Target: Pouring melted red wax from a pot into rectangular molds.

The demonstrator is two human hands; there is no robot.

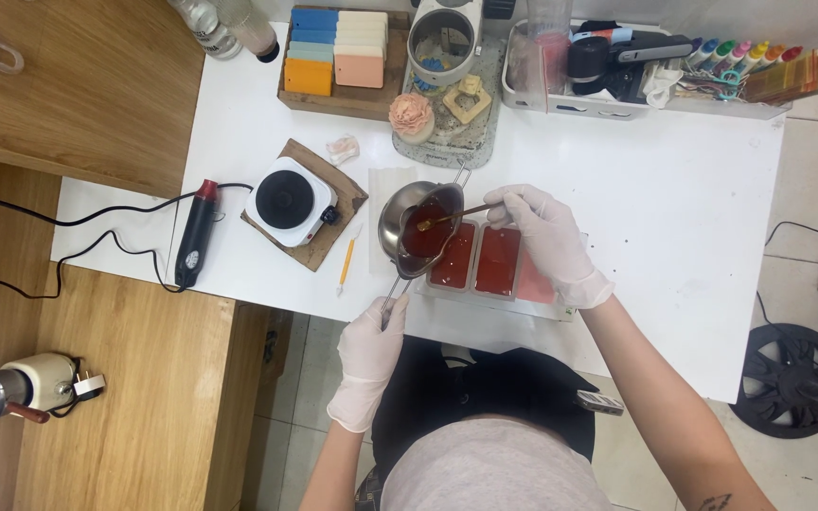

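My left hand point(371, 345), in a white glove, grips the long handle of a small steel pouring pot point(409, 222) that holds dark red liquid. The pot is tilted over the left end of a clear mould tray point(523, 289), whose two left cavities point(477, 257) are full of red liquid. My right hand point(543, 237), also gloved, holds a thin stick point(452, 217) whose tip reaches into the pot.
A small white hotplate point(288, 201) on a brown board sits left of the pot, with a black-and-red heat gun point(194, 237) and its cables beyond. An orange-handled tool point(347, 265) lies close by. Coloured blocks point(338, 47), a flower-shaped piece point(412, 112) and a bin of markers point(636, 66) line the back edge.
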